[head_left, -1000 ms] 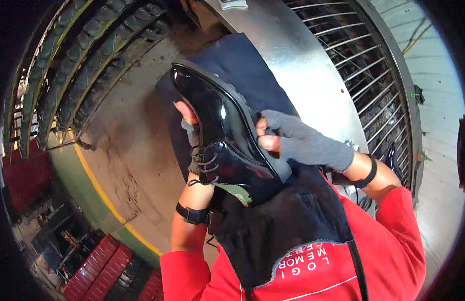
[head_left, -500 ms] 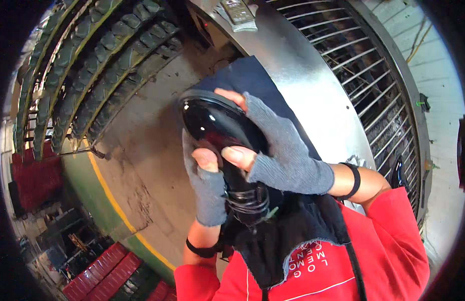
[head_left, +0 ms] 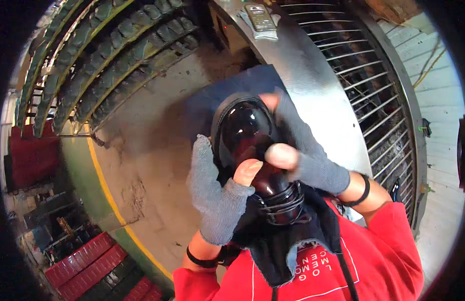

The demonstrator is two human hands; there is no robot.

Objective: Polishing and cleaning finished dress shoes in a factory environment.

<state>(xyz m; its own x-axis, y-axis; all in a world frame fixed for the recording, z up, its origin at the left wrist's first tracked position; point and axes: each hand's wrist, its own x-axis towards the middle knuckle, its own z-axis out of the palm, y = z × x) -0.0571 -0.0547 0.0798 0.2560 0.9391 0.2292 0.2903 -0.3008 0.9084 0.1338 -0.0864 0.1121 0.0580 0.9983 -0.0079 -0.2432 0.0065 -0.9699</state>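
Observation:
A glossy black shoe (head_left: 248, 120) is held in front of my chest, its rounded toe pointing away and thin dark cords wound about its ankle end. My left hand (head_left: 217, 193), in a grey fingerless glove, lies along the shoe's left side with its thumb on the upper; its other fingertips are hidden. On the opposite side my right hand (head_left: 307, 150), gloved alike and partly blurred, curls round the edge, thumb over the upper. Below the shoe a black cloth (head_left: 272, 258) hangs over my red shirt. A dark blue sheet (head_left: 242, 83) is behind the toe.
To the right runs a shiny metal bench (head_left: 317, 95) beside a barred metal rack (head_left: 367, 85). A phone-like device (head_left: 260, 19) rests on a pale cloth at its far end. Racks of dark shoe-shaped pieces (head_left: 117, 55) stand far left. Dark red crates (head_left: 94, 266) sit lower left.
The shoe has shifted right and its toe has swung to point more straight away. My left hand has opened out along its side; my right hand has slid along the right edge.

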